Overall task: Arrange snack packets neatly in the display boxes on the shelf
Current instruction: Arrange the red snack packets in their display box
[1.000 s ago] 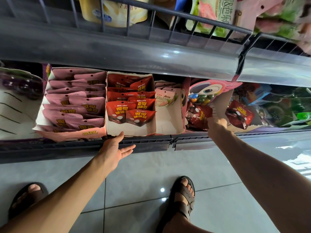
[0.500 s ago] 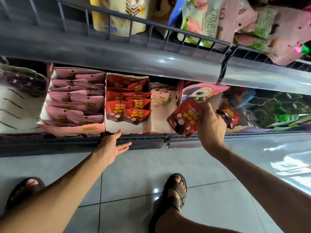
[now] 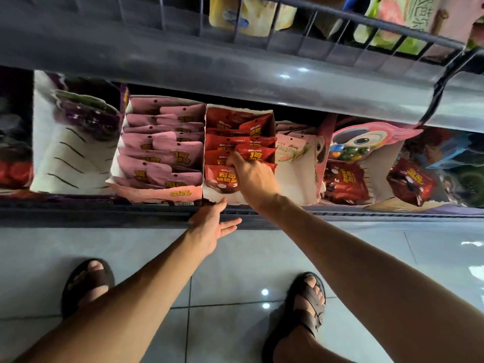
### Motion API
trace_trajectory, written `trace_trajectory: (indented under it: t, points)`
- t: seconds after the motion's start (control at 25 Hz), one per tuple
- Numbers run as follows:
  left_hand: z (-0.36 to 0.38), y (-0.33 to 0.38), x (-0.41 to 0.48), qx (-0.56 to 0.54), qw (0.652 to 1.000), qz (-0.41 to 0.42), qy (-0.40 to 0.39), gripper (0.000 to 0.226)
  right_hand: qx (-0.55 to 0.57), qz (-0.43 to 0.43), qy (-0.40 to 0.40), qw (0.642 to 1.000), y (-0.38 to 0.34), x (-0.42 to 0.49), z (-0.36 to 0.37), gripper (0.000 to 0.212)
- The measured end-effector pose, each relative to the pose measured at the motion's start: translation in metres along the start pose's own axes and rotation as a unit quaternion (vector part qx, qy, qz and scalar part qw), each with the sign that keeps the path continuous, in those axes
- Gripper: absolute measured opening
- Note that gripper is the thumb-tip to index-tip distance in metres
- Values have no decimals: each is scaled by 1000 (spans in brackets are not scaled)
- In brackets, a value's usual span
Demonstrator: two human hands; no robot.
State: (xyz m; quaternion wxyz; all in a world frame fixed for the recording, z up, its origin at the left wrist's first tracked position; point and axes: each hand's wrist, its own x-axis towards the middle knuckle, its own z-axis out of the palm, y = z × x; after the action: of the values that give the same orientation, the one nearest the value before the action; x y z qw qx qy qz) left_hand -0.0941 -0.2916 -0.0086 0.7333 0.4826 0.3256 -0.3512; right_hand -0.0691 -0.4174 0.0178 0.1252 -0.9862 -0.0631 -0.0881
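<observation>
Right hand [image 3: 252, 178] curls round a red packet [image 3: 269, 166] inside its display box [image 3: 241, 108] — just below that grip, the left hand [image 3: 209, 226] lies open, palm up.

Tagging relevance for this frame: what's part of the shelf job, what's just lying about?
Job: right hand gripping a red packet; red box; left hand open at its front; pink box; stray red packets in the cartoon box.
About: grape box; top-shelf bags; sandals.
</observation>
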Motion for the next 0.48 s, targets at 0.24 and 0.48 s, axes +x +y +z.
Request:
trace_trajectory:
  t: [0.24, 0.48]
  points:
    - [1, 1, 0, -4, 1000, -8, 7, 43, -34, -12, -7, 999, -1, 6, 15, 28]
    - [1, 2, 0, -11, 1000, -20, -1, 44, 2, 5, -11, 1000, -10, 11, 16, 25]
